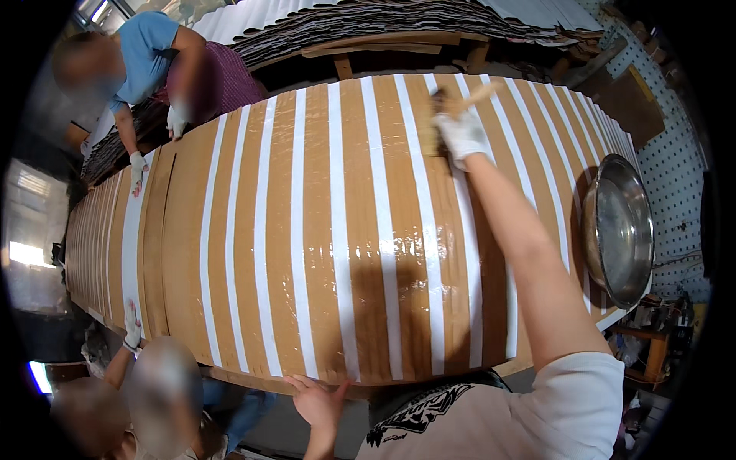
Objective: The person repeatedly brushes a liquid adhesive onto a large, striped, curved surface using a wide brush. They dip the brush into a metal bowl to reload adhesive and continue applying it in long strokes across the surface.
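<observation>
My right hand (461,138), in a white glove, reaches to the far side of the long table. Closed in it is a wide brush (431,132) with a pale wooden handle, smeared by motion. Under the brush spread overlapping brown sheets (313,184), with white strips (340,169) showing between them. A wet shine lies on the middle sheets. My left hand (318,400) is bare and rests at the near edge, its fingers apart and holding nothing.
A round metal basin (622,230) stands at the table's right end. Two co-workers, one far left in a blue shirt (149,50) and one near left, have gloved hands on the sheets. Behind the table lies a layered stack of sheets (383,34).
</observation>
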Motion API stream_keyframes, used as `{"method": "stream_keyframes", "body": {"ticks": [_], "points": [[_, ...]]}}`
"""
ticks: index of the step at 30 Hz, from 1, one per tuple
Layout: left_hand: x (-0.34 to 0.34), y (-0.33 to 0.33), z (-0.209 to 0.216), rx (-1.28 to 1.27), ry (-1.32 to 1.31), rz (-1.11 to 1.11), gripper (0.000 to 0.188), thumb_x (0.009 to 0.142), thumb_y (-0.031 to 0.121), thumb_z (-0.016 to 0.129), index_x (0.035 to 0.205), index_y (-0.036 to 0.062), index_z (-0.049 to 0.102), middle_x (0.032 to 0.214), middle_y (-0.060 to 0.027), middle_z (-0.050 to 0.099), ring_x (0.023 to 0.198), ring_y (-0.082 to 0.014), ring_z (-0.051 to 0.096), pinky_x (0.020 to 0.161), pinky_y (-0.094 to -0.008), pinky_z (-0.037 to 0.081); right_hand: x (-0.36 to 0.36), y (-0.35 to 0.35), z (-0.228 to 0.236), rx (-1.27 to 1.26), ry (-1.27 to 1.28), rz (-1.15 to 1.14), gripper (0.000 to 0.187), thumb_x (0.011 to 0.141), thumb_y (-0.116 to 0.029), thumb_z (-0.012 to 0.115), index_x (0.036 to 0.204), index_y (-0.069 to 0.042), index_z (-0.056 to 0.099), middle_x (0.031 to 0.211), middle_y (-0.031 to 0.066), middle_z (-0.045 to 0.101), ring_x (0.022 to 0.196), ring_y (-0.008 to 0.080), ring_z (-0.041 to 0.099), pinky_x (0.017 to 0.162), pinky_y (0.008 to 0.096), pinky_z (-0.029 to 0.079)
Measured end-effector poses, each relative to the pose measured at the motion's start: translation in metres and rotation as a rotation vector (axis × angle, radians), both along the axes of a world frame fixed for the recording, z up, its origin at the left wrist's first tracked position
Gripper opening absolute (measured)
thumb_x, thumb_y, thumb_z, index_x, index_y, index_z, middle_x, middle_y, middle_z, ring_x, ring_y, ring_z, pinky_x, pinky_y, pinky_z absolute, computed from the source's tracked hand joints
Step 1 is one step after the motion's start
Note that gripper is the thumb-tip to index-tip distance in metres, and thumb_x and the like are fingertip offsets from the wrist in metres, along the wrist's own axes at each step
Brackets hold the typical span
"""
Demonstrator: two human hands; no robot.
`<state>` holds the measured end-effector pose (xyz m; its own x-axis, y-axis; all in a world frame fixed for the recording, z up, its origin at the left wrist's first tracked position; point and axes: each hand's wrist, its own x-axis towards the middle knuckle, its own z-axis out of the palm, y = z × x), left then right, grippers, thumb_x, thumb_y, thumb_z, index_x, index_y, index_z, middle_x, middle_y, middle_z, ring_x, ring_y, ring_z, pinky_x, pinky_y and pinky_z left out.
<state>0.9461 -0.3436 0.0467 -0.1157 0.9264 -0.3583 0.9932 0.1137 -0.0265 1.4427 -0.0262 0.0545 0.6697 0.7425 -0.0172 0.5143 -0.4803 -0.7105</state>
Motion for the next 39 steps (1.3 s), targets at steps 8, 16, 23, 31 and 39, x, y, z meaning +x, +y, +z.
{"method": "stream_keyframes", "body": {"ticks": [8, 16, 23, 31, 39], "points": [[-0.004, 0.002, -0.003, 0.082, 0.001, -0.037, 0.120, 0.063, 0.066, 0.079, 0.129, -0.0259, 0.039, 0.132, -0.0505, 0.038, 0.098, -0.0476, 0.065, 0.081, -0.0421, 0.054, 0.082, -0.040, 0.032, -0.062, -0.403, -0.085, 0.047, 0.083, -0.047, 0.060, 0.101, -0.005, 0.071, 0.098, 0.0221, 0.071, 0.097, 0.0392, 0.067, 0.083, 0.0468, 0.052], [0.000, -0.001, -0.001, 0.097, 0.027, -0.014, 0.128, 0.060, 0.075, 0.075, 0.132, -0.0240, 0.037, 0.134, -0.0473, 0.040, 0.089, -0.0434, 0.069, 0.075, -0.0403, 0.056, -0.265, -0.007, 0.080, -0.026, 0.039, 0.696, 0.041, 0.087, -0.035, 0.054, 0.099, 0.002, 0.065, 0.100, 0.0239, 0.068, 0.094, 0.0342, 0.069, 0.084, 0.0443, 0.054], [-0.005, -0.010, -0.008, 0.087, 0.001, 0.026, 0.124, 0.061, 0.068, 0.078, 0.137, -0.0193, 0.034, 0.144, -0.0426, 0.032, 0.093, -0.0431, 0.066, 0.081, -0.0426, 0.053, -0.254, -0.022, 0.027, -0.018, 0.051, 0.590, 0.050, 0.080, -0.046, 0.061, 0.094, 0.002, 0.066, 0.099, 0.0267, 0.067, 0.097, 0.0391, 0.066, 0.086, 0.0459, 0.052], [-0.007, -0.014, -0.014, 0.125, -0.057, 0.049, 0.123, 0.064, 0.067, 0.078, 0.139, -0.0187, 0.031, 0.144, -0.0436, 0.030, 0.105, -0.0468, 0.062, 0.082, -0.0450, 0.053, 0.008, -0.129, 0.016, -0.037, -0.169, -0.109, 0.054, 0.078, -0.045, 0.070, 0.112, -0.003, 0.065, 0.111, 0.0217, 0.068, 0.104, 0.0372, 0.065, 0.090, 0.0439, 0.051], [-0.009, -0.009, -0.011, 0.123, -0.064, 0.055, 0.121, 0.064, 0.070, 0.075, 0.133, -0.0223, 0.040, 0.141, -0.0448, 0.035, 0.101, -0.0440, 0.065, 0.083, -0.0428, 0.054, -0.059, -0.095, 0.072, -0.041, -0.701, 0.456, 0.041, 0.085, -0.043, 0.064, 0.109, -0.009, 0.069, 0.102, 0.0216, 0.069, 0.098, 0.0375, 0.066, 0.086, 0.0436, 0.052]]}}
